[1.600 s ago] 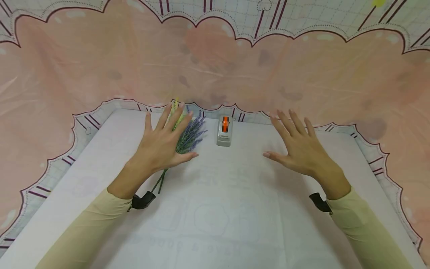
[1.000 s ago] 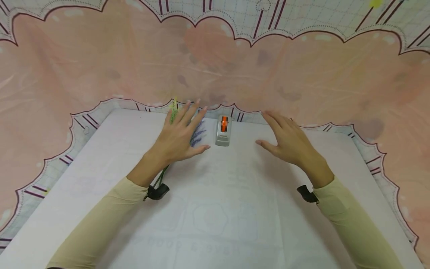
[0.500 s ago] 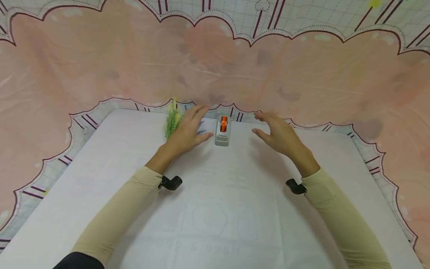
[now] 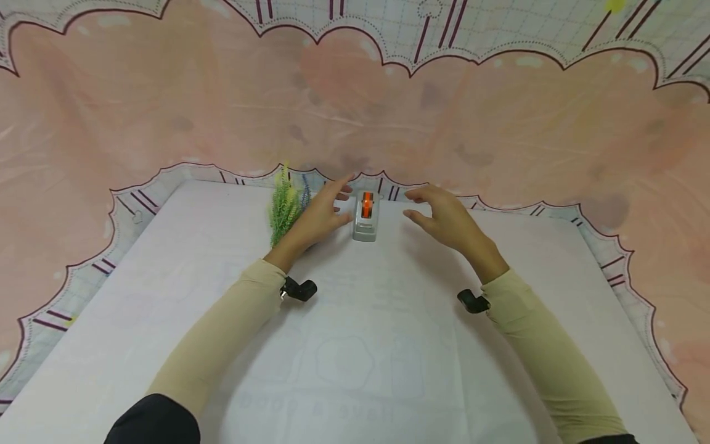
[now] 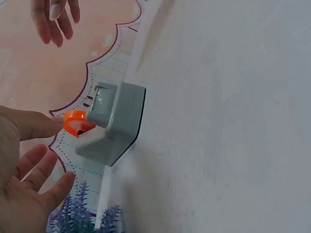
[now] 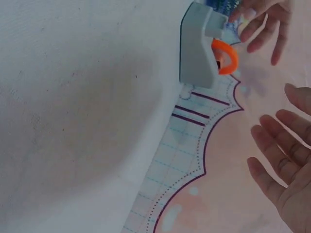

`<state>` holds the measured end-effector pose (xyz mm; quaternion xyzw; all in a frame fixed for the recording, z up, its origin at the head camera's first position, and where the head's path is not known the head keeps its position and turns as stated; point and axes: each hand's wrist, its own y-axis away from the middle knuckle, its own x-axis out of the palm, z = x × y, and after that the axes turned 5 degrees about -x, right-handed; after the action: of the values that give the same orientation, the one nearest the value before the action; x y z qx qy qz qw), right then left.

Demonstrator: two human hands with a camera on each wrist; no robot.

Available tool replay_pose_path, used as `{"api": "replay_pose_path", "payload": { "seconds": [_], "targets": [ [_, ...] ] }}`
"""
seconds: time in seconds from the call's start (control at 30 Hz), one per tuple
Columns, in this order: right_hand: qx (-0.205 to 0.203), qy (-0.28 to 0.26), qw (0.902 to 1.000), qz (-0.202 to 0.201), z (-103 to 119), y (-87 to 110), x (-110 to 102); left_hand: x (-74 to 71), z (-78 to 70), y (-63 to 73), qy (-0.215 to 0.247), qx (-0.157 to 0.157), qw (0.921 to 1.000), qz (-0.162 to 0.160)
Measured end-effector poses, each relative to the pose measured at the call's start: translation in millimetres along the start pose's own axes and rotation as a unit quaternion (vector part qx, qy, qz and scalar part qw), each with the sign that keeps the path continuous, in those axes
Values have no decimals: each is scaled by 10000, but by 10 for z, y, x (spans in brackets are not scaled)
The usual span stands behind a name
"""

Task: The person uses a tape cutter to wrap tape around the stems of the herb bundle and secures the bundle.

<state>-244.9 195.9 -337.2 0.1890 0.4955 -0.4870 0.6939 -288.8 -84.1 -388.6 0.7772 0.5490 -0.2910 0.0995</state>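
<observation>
Ideally, bring your left hand (image 4: 322,214) and right hand (image 4: 448,221) (both empty, fingers loosely apart) evenly against opposite sides of the tape dispenser (image 4: 365,229).

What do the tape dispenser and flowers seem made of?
The tape dispenser is probably hard plastic with a smooth satin finish: even grey, clean moulded edges. Its orange ring looks plastic too, evenly coloured. The flowers are perhaps matte plastic, judging by their uniform sprigs, but could be real.

Spotted "deli" (image 5: 129,109) on side of grey tape dispenser (image 5: 121,124) | found faint lettering (image 4: 327,410) on table (image 4: 444,345), could not decipher
</observation>
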Motion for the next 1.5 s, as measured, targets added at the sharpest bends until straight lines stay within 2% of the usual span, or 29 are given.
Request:
{"api": "replay_pose_path", "payload": {
  "seconds": [0.13, 0.33, 0.5, 0.63, 0.87, 1.2, 1.37, 1.5],
  "targets": [
    [-35, -25, 10000, 55, 9, -32, 25, 63, 36, -96, 207, -228, 9995, 118],
    [-54, -60, 9999, 105, -12, -94, 68, 142, 81, -200, 244, -533, 9976, 361],
    [-49, -102, 9998, 138, -26, -133, 87, 198, 130, -301, 251, -666, 9966, 407],
    [-31, -145, 9997, 218, -19, -184, 112, 230, 169, -363, 478, -819, 9948, 380],
    [-44, -208, 9993, 305, -15, -306, 166, 271, 172, -370, 695, -1142, 9906, 277],
    [-224, -672, 9968, 382, -17, -557, 256, 276, 195, -388, 940, -1197, 9878, 323],
    [-241, -1148, 9925, 341, -5, -690, 312, 282, 189, -387, 1034, -1163, 9873, 306],
    [-324, -1370, 9887, 511, 20, -810, 379, 288, 189, -379, 1004, -1175, 9877, 226]
  ]
}}
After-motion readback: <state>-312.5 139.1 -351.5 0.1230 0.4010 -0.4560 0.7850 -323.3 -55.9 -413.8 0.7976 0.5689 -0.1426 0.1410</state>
